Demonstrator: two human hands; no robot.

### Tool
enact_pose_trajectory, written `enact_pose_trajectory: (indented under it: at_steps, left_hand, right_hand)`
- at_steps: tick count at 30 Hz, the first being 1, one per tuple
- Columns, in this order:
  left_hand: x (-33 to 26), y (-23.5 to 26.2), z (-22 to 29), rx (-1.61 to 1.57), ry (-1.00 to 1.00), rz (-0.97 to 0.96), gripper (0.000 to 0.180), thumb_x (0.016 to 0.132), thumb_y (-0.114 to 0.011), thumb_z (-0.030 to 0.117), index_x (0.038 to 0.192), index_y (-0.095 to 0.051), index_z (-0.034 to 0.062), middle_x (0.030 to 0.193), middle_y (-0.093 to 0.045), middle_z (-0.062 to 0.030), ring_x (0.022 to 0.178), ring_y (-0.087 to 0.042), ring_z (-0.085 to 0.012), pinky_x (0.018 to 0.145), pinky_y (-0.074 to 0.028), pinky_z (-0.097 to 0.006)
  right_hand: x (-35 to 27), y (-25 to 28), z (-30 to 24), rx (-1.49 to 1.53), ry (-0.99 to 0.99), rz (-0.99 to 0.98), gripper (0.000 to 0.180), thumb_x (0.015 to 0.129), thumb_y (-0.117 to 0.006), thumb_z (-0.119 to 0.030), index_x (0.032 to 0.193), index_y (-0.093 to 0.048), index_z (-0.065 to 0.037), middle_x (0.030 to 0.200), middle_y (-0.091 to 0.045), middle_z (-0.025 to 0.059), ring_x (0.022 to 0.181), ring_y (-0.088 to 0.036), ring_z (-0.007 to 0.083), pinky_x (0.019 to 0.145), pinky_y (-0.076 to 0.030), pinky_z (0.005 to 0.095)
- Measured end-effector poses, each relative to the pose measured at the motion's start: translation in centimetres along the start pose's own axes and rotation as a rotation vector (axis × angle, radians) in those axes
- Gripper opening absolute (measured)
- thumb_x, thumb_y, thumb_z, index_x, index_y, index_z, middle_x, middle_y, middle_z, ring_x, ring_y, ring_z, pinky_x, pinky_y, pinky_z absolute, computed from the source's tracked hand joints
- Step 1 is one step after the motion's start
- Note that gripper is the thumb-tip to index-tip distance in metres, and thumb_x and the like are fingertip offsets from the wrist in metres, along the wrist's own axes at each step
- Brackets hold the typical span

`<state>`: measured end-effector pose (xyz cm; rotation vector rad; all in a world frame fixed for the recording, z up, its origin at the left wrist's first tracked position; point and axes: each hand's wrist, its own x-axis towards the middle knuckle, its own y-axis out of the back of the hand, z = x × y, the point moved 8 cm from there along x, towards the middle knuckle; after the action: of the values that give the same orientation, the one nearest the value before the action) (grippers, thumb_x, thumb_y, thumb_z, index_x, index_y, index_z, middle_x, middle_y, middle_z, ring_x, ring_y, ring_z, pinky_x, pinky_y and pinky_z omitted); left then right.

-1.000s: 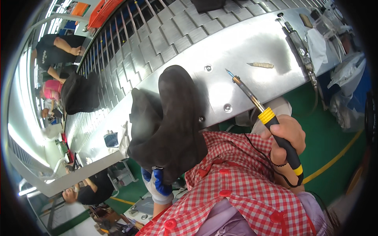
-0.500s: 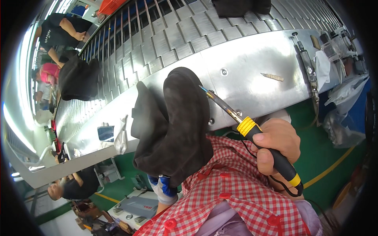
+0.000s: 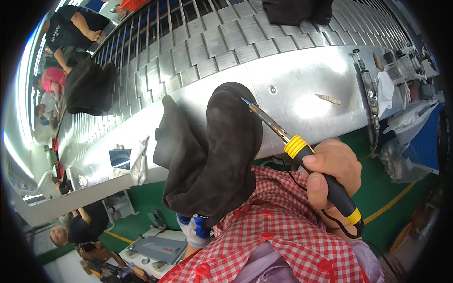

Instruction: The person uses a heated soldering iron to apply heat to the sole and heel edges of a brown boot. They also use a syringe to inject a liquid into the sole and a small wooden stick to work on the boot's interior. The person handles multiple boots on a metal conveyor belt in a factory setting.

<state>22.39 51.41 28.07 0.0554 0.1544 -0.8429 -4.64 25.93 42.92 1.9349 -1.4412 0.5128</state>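
A black suede-looking boot (image 3: 231, 141) is held up in front of my apron, its toe toward the conveyor. My left hand (image 3: 196, 227), in a blue and white glove, bears it from its lower end; the boot hides the fingers. My bare right hand (image 3: 336, 170) is closed round the black and yellow handle of a soldering iron (image 3: 302, 148). The iron's metal tip lies against or just over the boot's toe, near its right edge; I cannot tell whether it touches. A cord runs from the handle's lower end.
Beyond the metal ledge (image 3: 302, 75) runs a slatted conveyor (image 3: 207, 56) with another dark boot (image 3: 297, 10) on it. A small pointed tool (image 3: 328, 98) and a phone (image 3: 120, 159) lie on the ledge. A co-worker (image 3: 78, 28) stands far left near more dark footwear (image 3: 89, 87).
The boot has shifted slightly right and turned a little, its toe now under the iron's tip rather than left of it. My right hand has barely moved.
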Motion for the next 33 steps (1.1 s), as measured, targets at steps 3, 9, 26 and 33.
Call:
enact_pose_trajectory:
  at_steps: [3, 9, 26, 33]
  left_hand:
    - [0.1, 0.3, 0.0, 0.057, 0.021, 0.010, 0.071, 0.092, -0.073, 0.037, 0.145, -0.042, 0.0003, 0.139, -0.056, -0.0139, 0.124, -0.057, -0.0232, 0.104, -0.045, -0.037]
    - [0.3, 0.6, 0.3, 0.116, -0.024, -0.025, 0.067, 0.095, -0.064, 0.031, 0.148, -0.039, -0.0011, 0.146, -0.050, -0.0166, 0.130, -0.053, -0.0264, 0.108, -0.042, -0.039]
    - [0.2, 1.5, -0.4, 0.067, -0.083, -0.102, 0.062, 0.095, -0.065, 0.026, 0.146, -0.042, -0.0022, 0.147, -0.049, -0.0173, 0.130, -0.052, -0.0266, 0.107, -0.043, -0.042]
    - [0.1, 2.3, -0.9, 0.134, -0.021, -0.030, 0.081, 0.092, -0.071, 0.046, 0.147, -0.037, -0.0023, 0.141, -0.053, -0.0146, 0.125, -0.056, -0.0227, 0.103, -0.045, -0.036]
  right_hand:
    - [0.1, -0.2, 0.0, -0.007, -0.007, -0.021, 0.022, 0.082, -0.069, -0.009, 0.103, -0.065, -0.007, 0.066, -0.065, 0.0045, 0.052, -0.062, 0.0215, 0.054, -0.049, 0.0324]
    - [0.3, -0.5, 0.0, -0.022, -0.016, -0.025, 0.024, 0.081, -0.070, -0.009, 0.104, -0.065, -0.008, 0.067, -0.065, 0.0046, 0.053, -0.062, 0.0218, 0.055, -0.050, 0.0333]
    - [-3.1, 0.1, -3.0, -0.147, -0.014, -0.173, 0.040, 0.072, -0.071, -0.013, 0.111, -0.065, -0.015, 0.064, -0.058, -0.0007, 0.050, -0.054, 0.0200, 0.050, -0.044, 0.0329]
    - [-1.4, 0.4, -2.3, -0.127, 0.020, -0.046, 0.033, 0.074, -0.071, -0.010, 0.107, -0.067, -0.011, 0.065, -0.060, 0.0019, 0.051, -0.055, 0.0208, 0.052, -0.045, 0.0330]
